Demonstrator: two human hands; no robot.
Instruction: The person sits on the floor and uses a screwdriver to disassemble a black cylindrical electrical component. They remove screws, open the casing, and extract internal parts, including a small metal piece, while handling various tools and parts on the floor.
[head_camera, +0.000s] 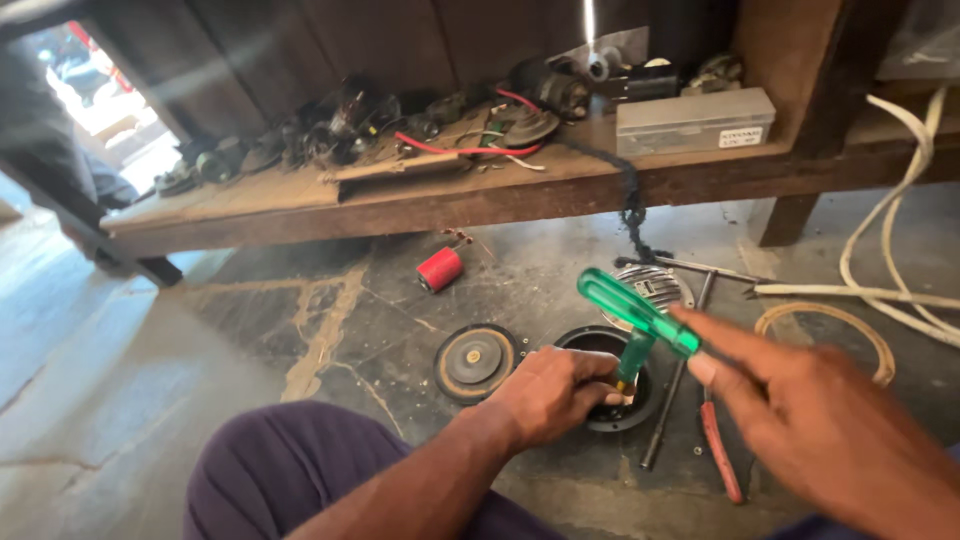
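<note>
Seated on a cracked concrete floor (150, 400), I work below a long wooden shelf (420, 205) that runs well beyond both my hands, loaded with dark horn parts, red wire and a grey plastic box (695, 122) up and to the right of them. White cables (900, 220) loop down past my right hand on its far side. My knee, in purple trousers (290, 470), fills the ground just below my left forearm. My right hand (830, 430) is raised in the foreground, thumb and forefinger pinched on a green-handled screwdriver (635, 312) whose translucent handle slants up and away to the left; the other fingers are loosely curled. A second green tool (632, 362) stands upright just beneath it, its tip lost between my left fingers. My left hand (550, 395) lies curled, knuckles up, on the near rim of a round black horn housing (640, 395), which sits on the floor between my two hands and directly under the screwdrivers; I cannot tell whether the fingers grip anything small inside it. Touching distance to the left of that hand lies a black disc with a brown centre (475, 362). Just beyond the housing rests a chrome grille cover (655, 285), with a T-shaped metal wrench (690, 320) running down beside it towards red-handled pliers (722, 450) under my right hand. A thin tan ring gasket (880, 345) lies beyond my right hand. Farther off, up and left of my left hand, sits a small red cylinder (439, 268).
</note>
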